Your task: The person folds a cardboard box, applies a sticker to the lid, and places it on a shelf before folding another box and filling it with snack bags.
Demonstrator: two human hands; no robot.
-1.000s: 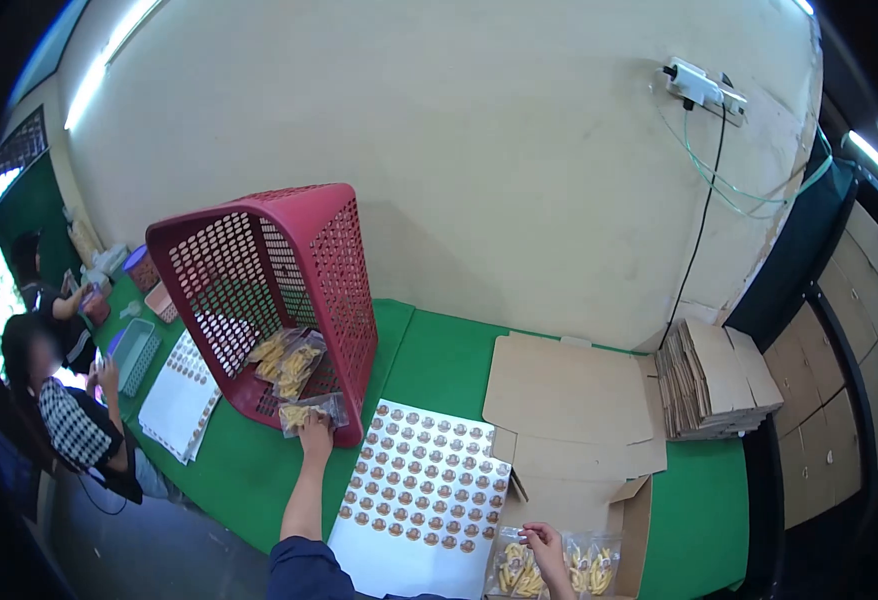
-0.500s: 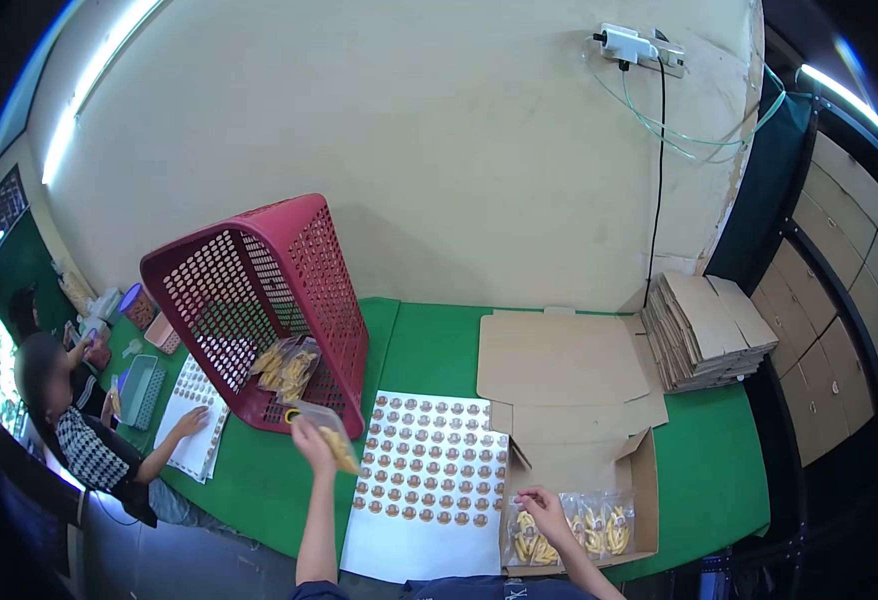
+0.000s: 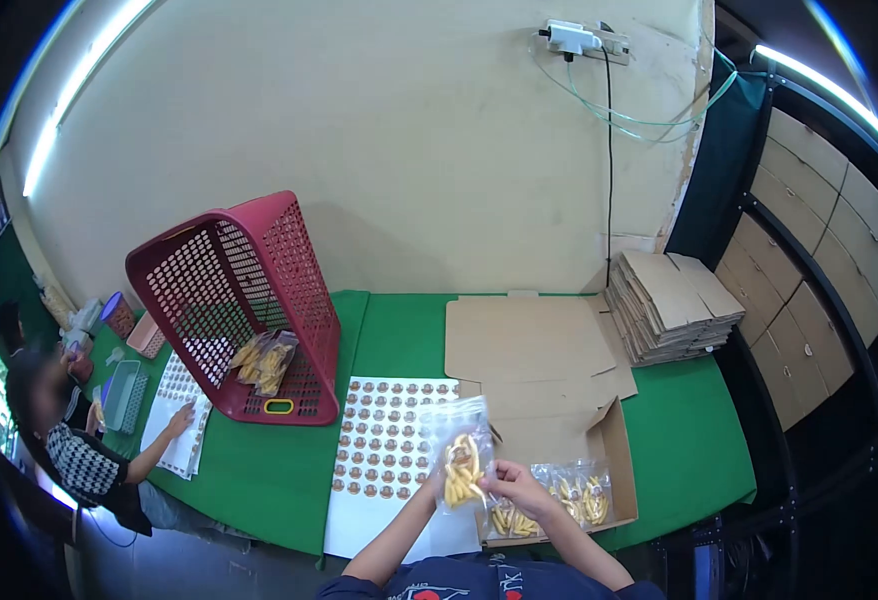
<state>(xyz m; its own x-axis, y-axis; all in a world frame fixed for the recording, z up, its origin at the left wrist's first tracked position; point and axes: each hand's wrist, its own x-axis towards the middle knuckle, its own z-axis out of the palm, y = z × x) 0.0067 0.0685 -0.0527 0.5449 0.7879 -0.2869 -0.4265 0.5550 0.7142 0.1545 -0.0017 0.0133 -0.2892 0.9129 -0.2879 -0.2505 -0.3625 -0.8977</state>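
Note:
A clear zip bag of yellow finger-shaped snacks [image 3: 462,462] is held upright over the sticker sheet, with a round brown label on its front. My left hand [image 3: 433,486] grips it from the left, its fingers mostly hidden behind the bag. Closed at the bag's lower right edge, my right hand [image 3: 516,487] pinches it. Below and to the right, an open cardboard box [image 3: 620,472] has several similar snack bags [image 3: 586,497] lined up along its near side. The sheet of round brown stickers [image 3: 379,440] lies flat, partly bare at its lower end.
A pink plastic basket [image 3: 309,290] lies tipped on its side, with several snack bags [image 3: 266,360] inside. Flattened cartons [image 3: 671,305] are stacked at the back right of the green table [image 3: 674,440]. At the left, a co-worker [image 3: 84,465] reaches over another sticker sheet [image 3: 174,420].
My left hand has carried the snack bag from beside the basket to in front of me. My right hand has moved from over the box to the bag. The view has shifted slightly.

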